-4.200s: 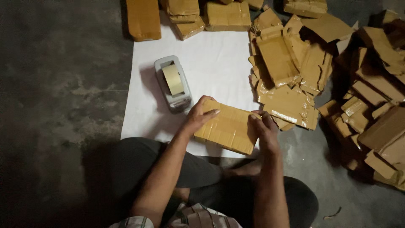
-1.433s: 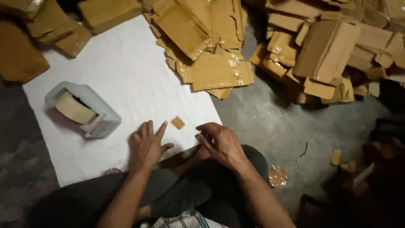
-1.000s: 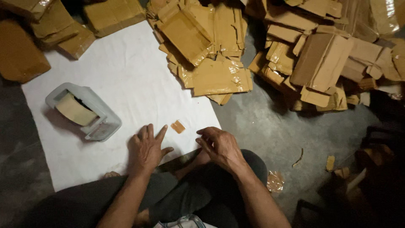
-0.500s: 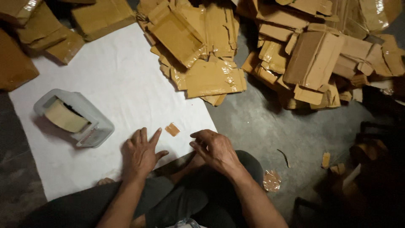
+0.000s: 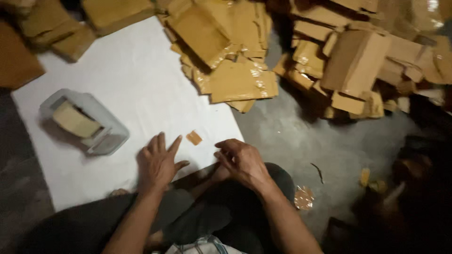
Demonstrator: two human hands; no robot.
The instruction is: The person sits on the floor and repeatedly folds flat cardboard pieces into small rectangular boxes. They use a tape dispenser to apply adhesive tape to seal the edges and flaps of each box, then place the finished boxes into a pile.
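My left hand point(image 5: 157, 162) lies flat with fingers spread on the near edge of a white sheet point(image 5: 141, 84) on the floor. A small brown scrap of tape point(image 5: 193, 138) lies just right of its fingertips. My right hand point(image 5: 241, 161) hovers loosely curled above the sheet's near right corner, holding nothing I can see. A grey tape dispenser point(image 5: 84, 121) with a brown roll rests on the sheet to the left. I sit cross-legged in dark trousers.
Flattened brown cardboard boxes point(image 5: 226, 56) overlap the sheet's far right edge. A heap of taped brown boxes point(image 5: 362, 61) fills the upper right. More boxes point(image 5: 52, 33) lie at the far left. Tape scraps point(image 5: 303, 197) litter the grey concrete floor.
The box I held earlier is gone from my hands. The view has swung right; both hands now rest near the sheet's edge beside the tape scrap.
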